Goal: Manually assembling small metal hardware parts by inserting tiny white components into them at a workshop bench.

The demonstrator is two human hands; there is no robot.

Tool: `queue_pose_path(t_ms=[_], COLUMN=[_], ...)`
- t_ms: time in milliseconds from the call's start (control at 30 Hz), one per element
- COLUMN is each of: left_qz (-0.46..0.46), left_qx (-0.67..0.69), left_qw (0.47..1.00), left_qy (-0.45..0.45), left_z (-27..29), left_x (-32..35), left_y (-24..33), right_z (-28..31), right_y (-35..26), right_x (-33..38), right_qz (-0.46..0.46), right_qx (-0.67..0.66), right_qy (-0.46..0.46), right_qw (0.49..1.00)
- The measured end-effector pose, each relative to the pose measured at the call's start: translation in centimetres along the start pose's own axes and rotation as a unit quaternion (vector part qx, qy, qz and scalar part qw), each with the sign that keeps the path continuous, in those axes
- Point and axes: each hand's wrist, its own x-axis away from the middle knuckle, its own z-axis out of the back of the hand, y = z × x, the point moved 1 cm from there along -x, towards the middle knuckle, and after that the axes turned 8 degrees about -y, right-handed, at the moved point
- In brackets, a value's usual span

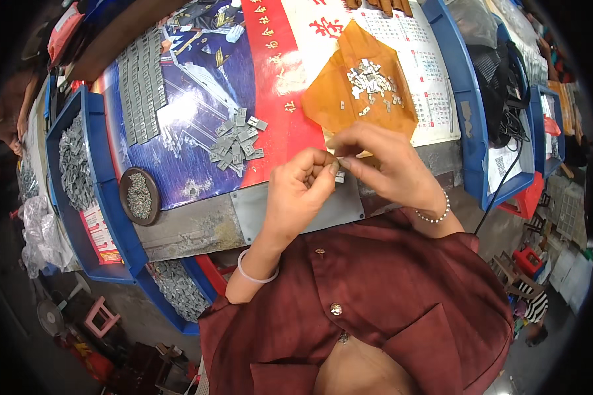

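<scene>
My left hand (300, 191) and my right hand (392, 168) meet over the table's near edge, fingertips pinched together. Between them a small grey rectangular block (339, 176) shows, gripped by the left fingers. Whatever the right fingertips pinch is too small and covered to make out. Beyond my left hand lies a loose pile of similar grey blocks (237, 143). Past my right hand, an amber sheet (326, 105) carries a heap of tiny silvery metal pieces (370, 78). Further left, more grey blocks (141, 85) are laid out in tight rows.
A round brown dish (126, 197) of tiny metal parts sits near the left table edge. Blue bins (105, 164) with grey blocks stand at the left. A blue tray (464, 105) with a black bag and cable is at the right. Below the hands is a grey plate (257, 214).
</scene>
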Motion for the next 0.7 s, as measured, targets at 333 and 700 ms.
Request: queue_pose_path(t_ms=[333,700], left_qz=[0.002,-0.021], left_qx=[-0.093,0.131], left_qw=[0.996,0.991], left_qy=[0.000,0.008], left_z=[-0.4,-0.8], left_x=[0.2,-0.2], left_y=[-0.4,0.5], right_z=[0.1,-2.0], right_y=[-0.8,0.5], right_x=[0.7,0.2], right_qz=[0.005,-0.073], right_qx=[0.163,-0.238], right_qy=[-0.060,0.127], right_qw=[0.985,0.960])
